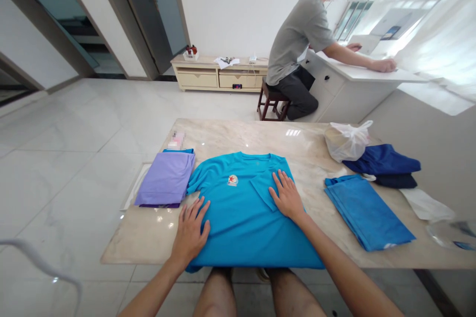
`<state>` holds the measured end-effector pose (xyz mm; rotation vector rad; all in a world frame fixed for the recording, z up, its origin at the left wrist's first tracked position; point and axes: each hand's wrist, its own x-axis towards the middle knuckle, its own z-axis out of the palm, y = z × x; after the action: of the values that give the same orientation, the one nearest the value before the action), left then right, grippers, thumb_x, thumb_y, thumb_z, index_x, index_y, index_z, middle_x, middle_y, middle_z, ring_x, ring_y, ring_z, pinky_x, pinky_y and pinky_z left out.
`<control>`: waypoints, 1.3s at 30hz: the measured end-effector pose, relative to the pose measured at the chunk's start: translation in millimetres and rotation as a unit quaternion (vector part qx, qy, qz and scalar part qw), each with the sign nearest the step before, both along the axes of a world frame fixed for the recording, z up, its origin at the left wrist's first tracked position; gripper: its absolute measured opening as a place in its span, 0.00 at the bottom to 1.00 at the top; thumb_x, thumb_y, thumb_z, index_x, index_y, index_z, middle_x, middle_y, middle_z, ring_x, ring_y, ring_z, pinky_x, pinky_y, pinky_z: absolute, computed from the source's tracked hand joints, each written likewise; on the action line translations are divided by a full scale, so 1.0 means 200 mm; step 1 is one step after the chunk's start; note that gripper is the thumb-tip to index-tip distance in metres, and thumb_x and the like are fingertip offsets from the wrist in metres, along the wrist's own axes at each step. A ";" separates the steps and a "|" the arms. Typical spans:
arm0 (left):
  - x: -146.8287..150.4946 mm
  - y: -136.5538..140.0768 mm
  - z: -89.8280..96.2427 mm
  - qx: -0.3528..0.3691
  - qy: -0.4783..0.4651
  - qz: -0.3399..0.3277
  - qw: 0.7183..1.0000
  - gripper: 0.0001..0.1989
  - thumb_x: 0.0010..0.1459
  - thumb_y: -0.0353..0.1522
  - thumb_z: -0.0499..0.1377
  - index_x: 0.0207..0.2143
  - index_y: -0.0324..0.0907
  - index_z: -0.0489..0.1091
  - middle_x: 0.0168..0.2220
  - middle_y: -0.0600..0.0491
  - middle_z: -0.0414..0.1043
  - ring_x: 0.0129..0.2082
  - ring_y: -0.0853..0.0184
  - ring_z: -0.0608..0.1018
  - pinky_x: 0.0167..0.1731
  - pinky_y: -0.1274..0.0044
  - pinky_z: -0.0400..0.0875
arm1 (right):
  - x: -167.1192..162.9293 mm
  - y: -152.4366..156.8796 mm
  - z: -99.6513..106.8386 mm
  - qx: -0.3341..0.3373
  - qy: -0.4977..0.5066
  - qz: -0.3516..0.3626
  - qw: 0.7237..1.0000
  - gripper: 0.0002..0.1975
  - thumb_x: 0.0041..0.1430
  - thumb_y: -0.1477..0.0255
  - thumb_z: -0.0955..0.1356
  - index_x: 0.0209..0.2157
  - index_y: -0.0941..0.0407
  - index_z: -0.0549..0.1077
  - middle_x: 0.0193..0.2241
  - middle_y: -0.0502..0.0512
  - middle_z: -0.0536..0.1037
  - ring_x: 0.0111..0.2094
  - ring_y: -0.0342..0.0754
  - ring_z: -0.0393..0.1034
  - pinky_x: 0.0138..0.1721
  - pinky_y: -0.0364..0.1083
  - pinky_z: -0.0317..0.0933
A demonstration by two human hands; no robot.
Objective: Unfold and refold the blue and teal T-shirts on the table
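A blue T-shirt (238,223) lies spread on the marble-patterned table (126,242), its neckline away from me and its hem at the near edge. A small round badge with a red star shape sits on its chest. The sleeve on the right is folded inward over the front, and my right hand (287,195) lies flat on it with fingers stretched. The left sleeve still points outward. My left hand (192,230) rests on the shirt's left side edge, fingers spread. Neither hand grips anything.
Left of the shirt lies a stack of folded lilac clothing (167,178). To the right are folded blue clothing (366,213), a dark blue garment (386,158) and a white plastic bag (347,141). Beyond the table, a person (297,34) sits on a stool (273,104) at a white desk.
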<state>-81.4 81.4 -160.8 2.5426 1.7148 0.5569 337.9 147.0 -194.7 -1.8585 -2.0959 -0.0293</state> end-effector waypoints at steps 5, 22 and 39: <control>0.01 0.01 0.00 -0.008 -0.003 0.002 1.000 0.28 0.73 0.34 0.52 0.73 0.47 0.67 0.74 0.46 0.65 0.72 0.50 0.69 0.73 0.50 0.56 | 0.08 -0.05 0.04 0.013 0.048 0.031 0.998 0.31 0.81 0.57 0.55 0.73 0.58 0.67 0.75 0.64 0.62 0.76 0.59 0.56 0.76 0.62 0.53; 0.01 0.04 -0.01 -0.019 -0.013 0.022 0.999 0.29 0.71 0.36 0.52 0.72 0.48 0.69 0.73 0.46 0.67 0.73 0.50 0.68 0.74 0.50 0.56 | 0.26 -0.47 0.01 0.067 0.066 -0.151 0.984 0.28 0.75 0.61 0.58 0.65 0.61 0.72 0.68 0.70 0.71 0.67 0.64 0.63 0.69 0.63 0.55; 0.00 0.04 -0.02 -0.019 -0.002 0.029 0.999 0.29 0.71 0.36 0.52 0.72 0.49 0.68 0.74 0.47 0.67 0.73 0.52 0.69 0.74 0.53 0.56 | 0.24 -0.47 0.02 0.080 0.060 -0.161 0.982 0.26 0.74 0.63 0.59 0.64 0.59 0.74 0.66 0.68 0.73 0.64 0.64 0.65 0.67 0.62 0.56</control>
<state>-80.5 89.4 -164.2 2.4723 1.7847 0.5254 386.0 53.2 -191.6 -2.0231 -1.6457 -0.1549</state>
